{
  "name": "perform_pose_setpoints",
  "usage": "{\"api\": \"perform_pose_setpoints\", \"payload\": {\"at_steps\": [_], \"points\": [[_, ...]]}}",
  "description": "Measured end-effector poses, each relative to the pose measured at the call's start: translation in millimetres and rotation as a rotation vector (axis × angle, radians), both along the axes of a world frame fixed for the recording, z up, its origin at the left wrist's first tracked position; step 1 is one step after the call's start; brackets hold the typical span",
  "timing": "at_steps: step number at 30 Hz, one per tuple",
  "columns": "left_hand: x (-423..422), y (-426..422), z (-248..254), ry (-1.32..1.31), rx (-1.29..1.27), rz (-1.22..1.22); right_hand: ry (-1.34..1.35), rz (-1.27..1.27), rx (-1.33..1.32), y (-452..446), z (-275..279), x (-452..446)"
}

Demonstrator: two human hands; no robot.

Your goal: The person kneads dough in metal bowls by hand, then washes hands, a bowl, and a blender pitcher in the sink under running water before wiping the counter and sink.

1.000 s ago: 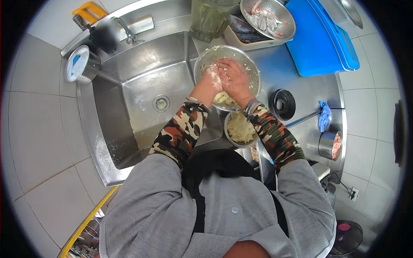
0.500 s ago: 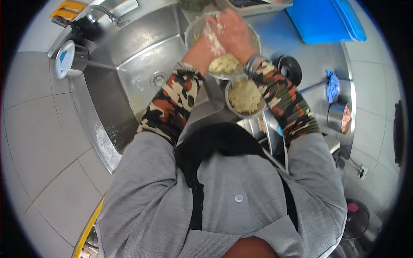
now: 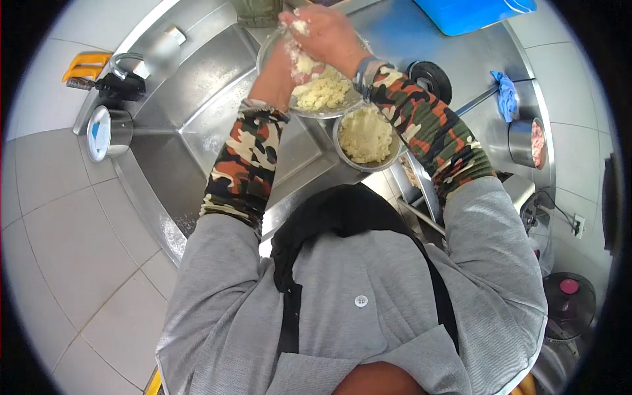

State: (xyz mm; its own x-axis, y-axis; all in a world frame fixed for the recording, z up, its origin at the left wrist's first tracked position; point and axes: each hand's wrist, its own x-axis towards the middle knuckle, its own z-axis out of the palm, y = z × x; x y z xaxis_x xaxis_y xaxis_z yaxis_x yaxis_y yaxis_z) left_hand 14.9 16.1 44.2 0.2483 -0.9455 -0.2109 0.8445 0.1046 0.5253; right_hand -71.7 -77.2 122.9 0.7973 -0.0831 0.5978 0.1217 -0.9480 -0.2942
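Note:
A metal bowl (image 3: 351,104) holds pale yellow, crumbly dough (image 3: 324,92). Over its left side is my left hand (image 3: 284,64), palm turned up and fingers curled round whitish dough (image 3: 304,64). My right hand (image 3: 324,38) reaches across from the right, just above the left one, its fingers stretched and bits of dough clinging near the fingertips. Below the bowl stands a smaller metal container (image 3: 337,141) filled with pale mash (image 3: 365,135), touched by neither hand.
A steel sink (image 3: 217,108) lies left, with a lidded pot (image 3: 110,133) on its edge. To the right are a black round dish (image 3: 431,82), a blue cloth (image 3: 505,95) and a pot of pink meat (image 3: 522,143). A blue container (image 3: 461,14) is at the top.
The view has shifted, moving the bowls up and slightly left in the picture. My hands, clasped together earlier, are now partly apart, showing dough between them and more of it in the large bowl.

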Motion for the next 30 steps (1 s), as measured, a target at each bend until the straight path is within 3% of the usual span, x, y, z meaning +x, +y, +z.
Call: {"api": "perform_pose_setpoints", "payload": {"at_steps": [1,2,6,8,11,13,15,16,18,19,20,21,22,23,25,26,30], "points": [[-3,4,4,0.040,-0.045,0.004,0.063,-0.049,0.066,4,-7,-3],[-13,1,7,-0.087,0.242,0.238,0.126,-0.095,0.131,9,-13,-5],[-8,3,-29,0.179,0.078,0.238,0.254,-0.063,0.180,13,-49,-23],[-16,6,-32,0.217,0.040,0.281,0.179,0.130,0.005,8,-93,-21],[-23,9,-30,0.225,0.005,0.320,0.248,-0.054,-0.078,22,-83,-29],[-28,10,-27,0.199,0.002,0.340,0.316,-0.034,-0.078,20,-79,-31],[-28,12,-25,0.145,0.028,0.372,0.205,-0.057,0.234,24,-78,-23],[-25,10,-26,0.071,0.069,0.402,0.204,-0.042,0.226,29,-64,-23],[-19,5,-29,-0.142,0.210,0.476,0.101,-0.169,1.475,39,-39,-27],[-21,3,-23,-0.278,0.307,0.524,0.124,-0.153,1.461,34,-45,-26],[-35,-7,-18,-0.578,0.419,0.707,0.138,-0.070,1.835,26,-56,-26],[-49,-8,3,-0.777,0.481,0.718,0.167,0.008,2.209,19,-63,-24],[-57,-11,19,-0.969,0.550,0.728,0.188,-0.047,2.212,20,-53,-23],[-57,-26,0,-1.275,0.439,0.924,0.254,-0.042,2.189,14,-51,-26],[-61,-35,-3,-1.711,0.443,0.968,0.219,0.755,2.665,0,-48,-29],[-69,-28,18,-1.817,0.553,0.811,0.260,0.835,2.680,-6,-46,-33],[-77,-21,32,-1.644,0.490,0.973,0.317,0.454,2.459,-14,-47,-38]]}}
